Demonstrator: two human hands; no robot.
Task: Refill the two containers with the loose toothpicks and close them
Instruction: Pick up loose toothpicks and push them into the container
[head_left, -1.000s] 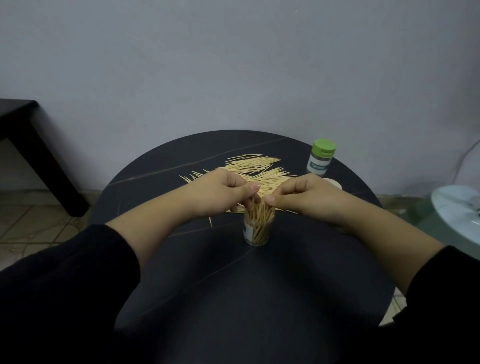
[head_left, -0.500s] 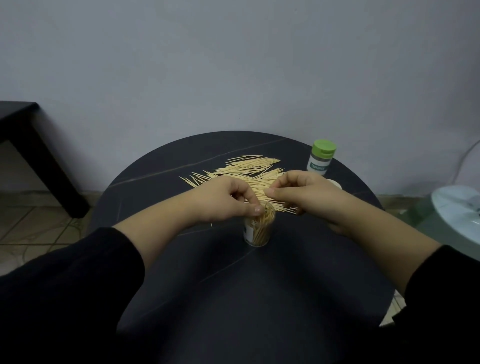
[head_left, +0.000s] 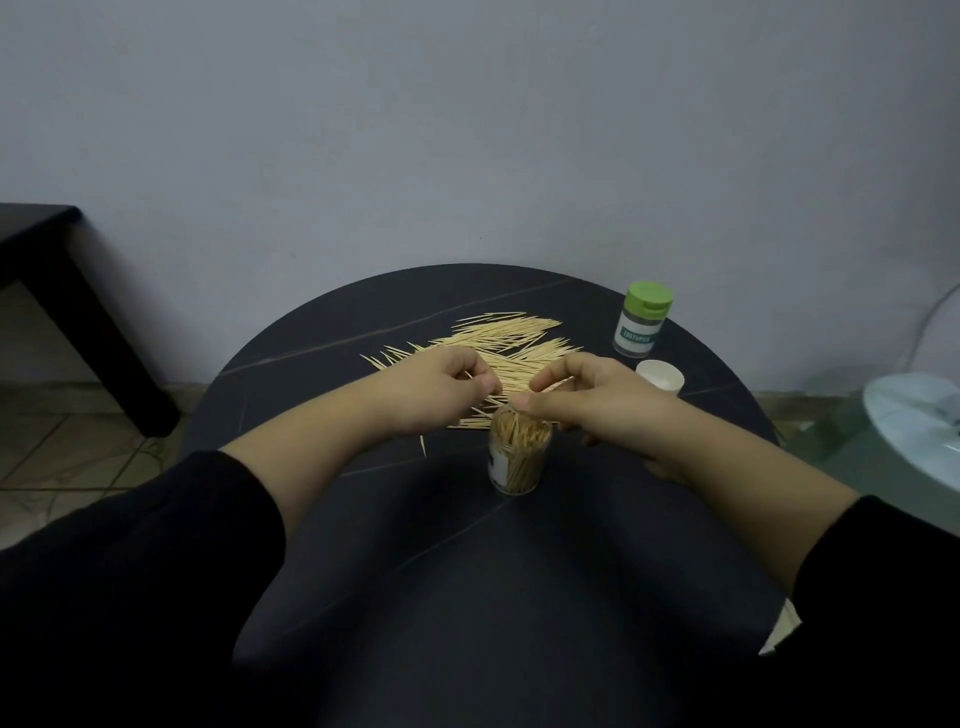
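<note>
A clear open container (head_left: 516, 460), packed with upright toothpicks, stands mid-table. Behind it lies a spread of loose toothpicks (head_left: 501, 335). My left hand (head_left: 441, 389) is at the pile's near left edge, fingers curled, pinching a toothpick against the thumb. My right hand (head_left: 587, 397) curls over the pile's near right edge, fingertips on toothpicks, its thumb just above the open container's rim. A second container (head_left: 640, 327) with a green lid stands closed at the back right. A white lid (head_left: 661, 379) lies in front of it.
The round dark table (head_left: 363, 545) stands against a grey wall. One stray toothpick (head_left: 423, 446) lies left of the open container. A dark bench (head_left: 47, 270) is at the far left, and a white fan base (head_left: 919, 426) sits on the floor at the right.
Both hands have lifted off the open container's mouth and moved back to the near edge of the loose pile. The container has stayed in place.
</note>
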